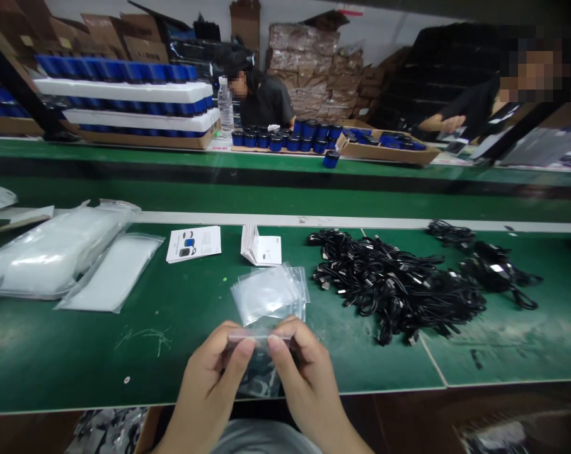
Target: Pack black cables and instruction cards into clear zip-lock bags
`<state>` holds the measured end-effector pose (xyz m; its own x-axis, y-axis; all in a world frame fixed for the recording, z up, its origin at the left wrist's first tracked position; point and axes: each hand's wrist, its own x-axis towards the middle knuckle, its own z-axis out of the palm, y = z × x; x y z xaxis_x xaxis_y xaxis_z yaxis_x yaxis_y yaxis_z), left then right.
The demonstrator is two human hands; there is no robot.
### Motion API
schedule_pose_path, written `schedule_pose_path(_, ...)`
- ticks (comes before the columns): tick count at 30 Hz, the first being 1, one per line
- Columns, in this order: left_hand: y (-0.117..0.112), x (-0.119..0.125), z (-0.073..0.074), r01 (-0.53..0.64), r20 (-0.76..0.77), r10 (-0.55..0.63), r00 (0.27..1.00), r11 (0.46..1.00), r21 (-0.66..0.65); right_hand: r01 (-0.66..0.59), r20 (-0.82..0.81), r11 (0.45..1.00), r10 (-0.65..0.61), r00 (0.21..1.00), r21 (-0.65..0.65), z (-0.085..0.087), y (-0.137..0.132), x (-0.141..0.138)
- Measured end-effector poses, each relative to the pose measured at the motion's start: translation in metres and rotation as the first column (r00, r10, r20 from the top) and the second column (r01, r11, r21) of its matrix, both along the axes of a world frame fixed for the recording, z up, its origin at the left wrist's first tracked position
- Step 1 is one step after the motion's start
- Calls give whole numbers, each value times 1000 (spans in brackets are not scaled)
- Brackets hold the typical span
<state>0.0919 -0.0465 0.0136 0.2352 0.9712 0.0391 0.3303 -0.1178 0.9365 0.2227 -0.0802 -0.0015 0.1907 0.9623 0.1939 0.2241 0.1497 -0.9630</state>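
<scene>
Both of my hands pinch the top edge of a small clear zip bag [259, 375] at the front of the green table. My left hand [214, 378] has its thumb and fingers on the left part of the strip. On the right part, my right hand [307, 378] grips in the same way. Something dark shows through the bag, but I cannot make out what. Just beyond my fingers lies a loose stack of flat clear bags [269, 293]. A tangled heap of black USB cables [394, 284] spreads to the right.
Printed leaflets [193, 244] and folded booklets [266, 250] lie behind the bags. Plump plastic packs [63, 252] sit at left. On the raised shelf stand blue jars [309, 135] and stacked trays [125, 91]. Two people work behind it. A box of small bagged items [108, 432] is below the edge.
</scene>
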Motion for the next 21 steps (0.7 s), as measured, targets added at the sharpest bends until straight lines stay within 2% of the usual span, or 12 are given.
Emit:
schedule_pose_path(3,1,-3,5,37,65,-32,997,996,-76,-53,-19,998,53,998,-15,8,-2,5)
schedule_pose_path(9,3,-10,5,217,70,-211,975,973,-82,-80,-43,997,80,996,-12,17,-3,7)
schedule_pose_path(15,1,-10,6,186,38,-183,982,979,-78,-92,12,994,93,996,-65,18,-3,6)
schedule_pose_path(21,4,-12,8,252,-65,-253,965,967,-34,-91,89,992,99,991,-90,20,-1,8)
